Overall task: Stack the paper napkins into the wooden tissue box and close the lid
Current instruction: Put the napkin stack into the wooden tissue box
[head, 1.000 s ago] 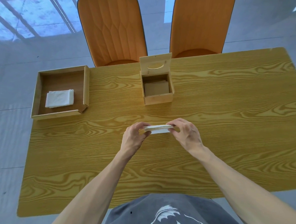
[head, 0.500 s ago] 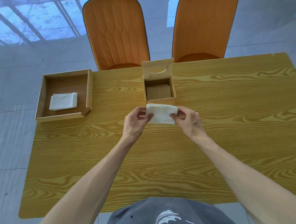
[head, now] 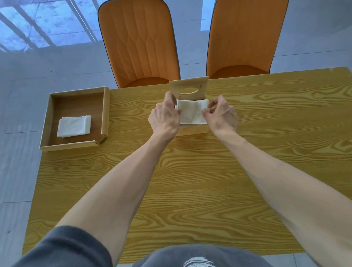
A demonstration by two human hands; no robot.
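A small wooden tissue box (head: 193, 130) stands at the table's far edge, its lid (head: 188, 88) with an oval slot tipped up behind it. Over the box's open top I hold a stack of white paper napkins (head: 191, 111) flat. My left hand (head: 164, 117) grips its left edge and my right hand (head: 223, 115) pinches its right edge. The napkins hide the inside of the box. Another folded pile of white napkins (head: 73, 126) lies in a wooden tray (head: 105, 111) at the left.
Two orange chairs (head: 139, 41) stand behind the yellow wood-grain table (head: 209, 176), one directly behind the box lid. The tray sits at the table's left edge, partly overhanging it. Grey tiled floor surrounds the table.
Both hands have carried the napkin stack away from me, from the middle of the table to just above the open tissue box. The stack turned from edge-on to flat.
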